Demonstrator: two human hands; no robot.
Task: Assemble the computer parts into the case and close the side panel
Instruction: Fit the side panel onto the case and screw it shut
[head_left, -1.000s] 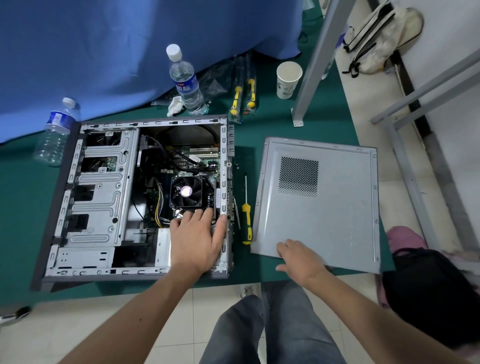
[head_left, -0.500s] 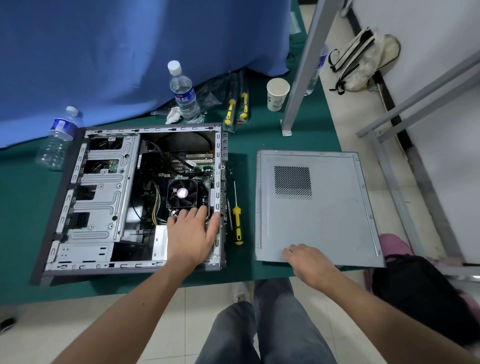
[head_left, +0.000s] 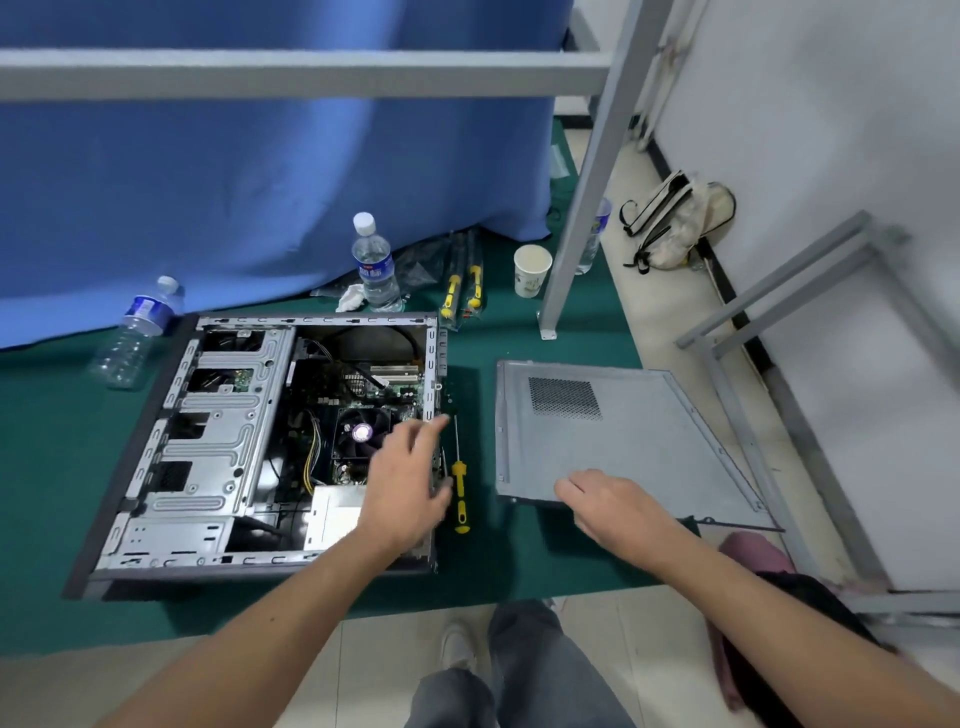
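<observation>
An open computer case (head_left: 218, 447) lies on its side on a green mat, with the motherboard and a black CPU fan (head_left: 361, 431) showing inside. The grey side panel (head_left: 623, 441) lies flat to its right. My left hand (head_left: 405, 483) hovers over the case's right edge with fingers stretched out toward the right, holding nothing. My right hand (head_left: 613, 506) rests on the near edge of the side panel, fingers loosely bent over it. A yellow-handled screwdriver (head_left: 459, 483) lies between case and panel.
Two water bottles (head_left: 375, 267) (head_left: 136, 332) stand behind the case by a blue cloth. A paper cup (head_left: 531, 270) and packed screwdrivers (head_left: 462, 283) sit near a grey metal post (head_left: 587, 182). A bag (head_left: 675, 223) leans on the wall at right.
My left hand has lifted off the case edge and swung rightward with fingers extended. My view has tilted up and back. My right hand stays at the panel's near edge.
</observation>
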